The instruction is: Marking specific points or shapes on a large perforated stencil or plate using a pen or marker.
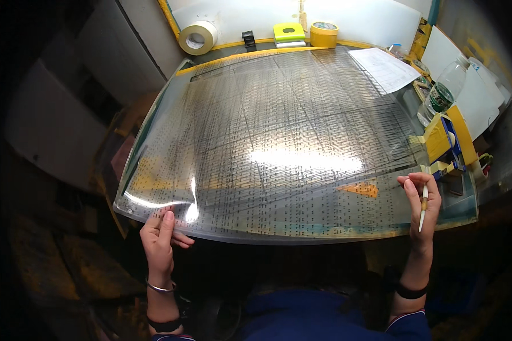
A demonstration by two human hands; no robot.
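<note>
A large clear film sheet (233,199) printed with rows of small dark marks and lines covers the glass-topped table (466,211). My left hand (158,237) is closed on the film's near left edge, thumb on top and fingers partly hidden beneath. The film bends and shines beside it. At the near right, my right hand (425,199) is closed around a thin white pen-like tool (421,219) with a tan band, its tapered end pointing toward me. Those fingertips are by the right side of the film; whether they touch it I cannot tell.
Along the back stand a tape roll (198,38), a black clip-like item (248,38), a lime-green box (289,32) and a yellow tape roll (324,35). On the right are a paper sheet (384,69), a plastic bottle (445,91) and a blue-and-yellow tape dispenser (446,142).
</note>
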